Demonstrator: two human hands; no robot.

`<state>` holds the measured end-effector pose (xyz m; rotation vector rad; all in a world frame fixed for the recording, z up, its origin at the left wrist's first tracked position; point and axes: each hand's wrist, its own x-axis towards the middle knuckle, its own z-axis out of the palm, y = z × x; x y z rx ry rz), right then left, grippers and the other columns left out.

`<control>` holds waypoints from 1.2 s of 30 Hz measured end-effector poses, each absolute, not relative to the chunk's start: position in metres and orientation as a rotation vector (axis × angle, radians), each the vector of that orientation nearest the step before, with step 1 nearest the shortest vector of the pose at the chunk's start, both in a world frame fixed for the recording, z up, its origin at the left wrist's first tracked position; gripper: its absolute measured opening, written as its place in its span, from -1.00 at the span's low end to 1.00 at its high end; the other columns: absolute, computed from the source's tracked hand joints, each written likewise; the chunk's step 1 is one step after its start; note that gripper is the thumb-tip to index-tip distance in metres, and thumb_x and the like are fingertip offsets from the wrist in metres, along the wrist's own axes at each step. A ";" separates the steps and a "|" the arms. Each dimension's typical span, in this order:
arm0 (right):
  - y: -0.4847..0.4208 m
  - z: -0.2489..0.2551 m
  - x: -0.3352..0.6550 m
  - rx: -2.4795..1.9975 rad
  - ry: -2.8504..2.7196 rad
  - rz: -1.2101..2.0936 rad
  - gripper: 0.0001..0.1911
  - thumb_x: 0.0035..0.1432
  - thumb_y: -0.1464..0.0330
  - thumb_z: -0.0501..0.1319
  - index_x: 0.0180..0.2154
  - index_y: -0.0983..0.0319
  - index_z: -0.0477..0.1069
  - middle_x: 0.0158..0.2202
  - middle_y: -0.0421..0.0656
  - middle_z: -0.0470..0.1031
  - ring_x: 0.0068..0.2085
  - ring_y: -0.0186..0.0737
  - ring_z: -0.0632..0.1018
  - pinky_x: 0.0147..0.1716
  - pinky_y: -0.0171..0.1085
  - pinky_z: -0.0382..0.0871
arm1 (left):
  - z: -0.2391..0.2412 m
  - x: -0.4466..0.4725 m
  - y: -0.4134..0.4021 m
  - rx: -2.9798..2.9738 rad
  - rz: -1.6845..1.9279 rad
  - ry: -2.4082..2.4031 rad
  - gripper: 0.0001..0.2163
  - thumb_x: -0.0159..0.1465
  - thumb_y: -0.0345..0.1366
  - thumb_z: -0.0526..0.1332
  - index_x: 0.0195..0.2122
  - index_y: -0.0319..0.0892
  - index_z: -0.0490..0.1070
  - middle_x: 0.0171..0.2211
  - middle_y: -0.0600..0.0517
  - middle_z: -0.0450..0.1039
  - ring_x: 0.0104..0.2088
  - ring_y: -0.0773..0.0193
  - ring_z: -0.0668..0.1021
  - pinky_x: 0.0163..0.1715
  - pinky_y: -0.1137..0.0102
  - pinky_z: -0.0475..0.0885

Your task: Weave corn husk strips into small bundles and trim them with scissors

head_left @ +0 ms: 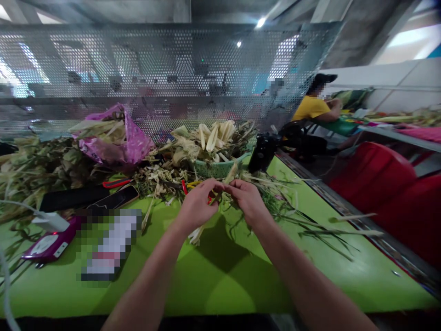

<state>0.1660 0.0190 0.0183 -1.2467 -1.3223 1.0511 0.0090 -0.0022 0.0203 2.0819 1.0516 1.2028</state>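
My left hand (202,202) and my right hand (248,198) meet fingertip to fingertip over the green table, both closed in a pinch. Between them is a pale dried corn husk (232,172), its upper end showing above the fingers; the gripped part is mostly hidden. Below my left hand, a whitish husk end (195,235) shows near the tabletop. Red-and-yellow-handled pliers or scissors (184,186) lie partly hidden behind my left hand. Just beyond my hands stands a green basket (215,168) heaped with dried husks (213,138).
A pink plastic bag (129,142) of husks stands back left beside a leaf pile (37,161). Phones (115,200) and a purple power strip (51,243) lie left. Loose stalks (330,232) lie right, near red chairs (375,179). A person in yellow (312,108) sits beyond.
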 end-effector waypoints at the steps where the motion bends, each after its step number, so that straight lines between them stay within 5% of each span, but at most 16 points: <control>1: 0.019 0.018 0.166 -1.239 -1.308 1.075 -0.56 -0.11 0.03 0.31 -0.61 0.21 0.22 -0.71 -0.35 0.07 -0.64 -0.45 0.05 -0.65 -0.33 -0.17 | 0.020 0.009 -0.002 2.107 1.203 1.075 -0.69 0.07 -0.54 0.13 -0.17 -0.10 0.39 -0.18 -0.01 0.45 -0.24 0.27 0.49 -0.18 0.39 0.39; 18: 0.022 0.015 0.163 -1.141 -1.224 1.303 -0.55 -0.22 0.04 0.36 -0.64 0.20 0.21 -0.74 -0.39 0.04 -0.68 -0.47 0.02 -0.65 -0.33 -0.24 | 0.014 0.014 -0.002 2.651 1.103 1.409 -0.81 0.17 -0.48 0.11 -0.29 -0.11 0.45 -0.25 -0.04 0.47 -0.18 0.15 0.46 -0.16 0.26 0.28; 26: 0.022 0.014 0.164 -1.113 -1.217 1.358 -0.64 -0.16 0.16 0.34 -0.63 0.20 0.22 -0.75 -0.40 0.03 -0.69 -0.48 0.01 -0.65 -0.33 -0.26 | 0.016 0.016 0.002 1.949 1.359 1.110 -0.98 0.15 -0.39 0.21 -0.39 -0.18 0.42 -0.31 -0.01 0.41 -0.26 0.26 0.45 -0.23 0.38 0.33; 36: 0.026 0.016 0.172 -1.184 -1.506 1.238 -0.72 -0.05 0.14 0.26 -0.53 0.22 0.38 -0.70 -0.36 0.15 -0.66 -0.44 0.11 -0.65 -0.36 -0.13 | 0.007 0.011 0.012 1.358 1.262 1.048 -0.78 0.07 -0.16 0.30 -0.40 -0.20 0.37 -0.49 0.10 0.38 -0.45 0.38 0.40 -0.42 0.48 0.30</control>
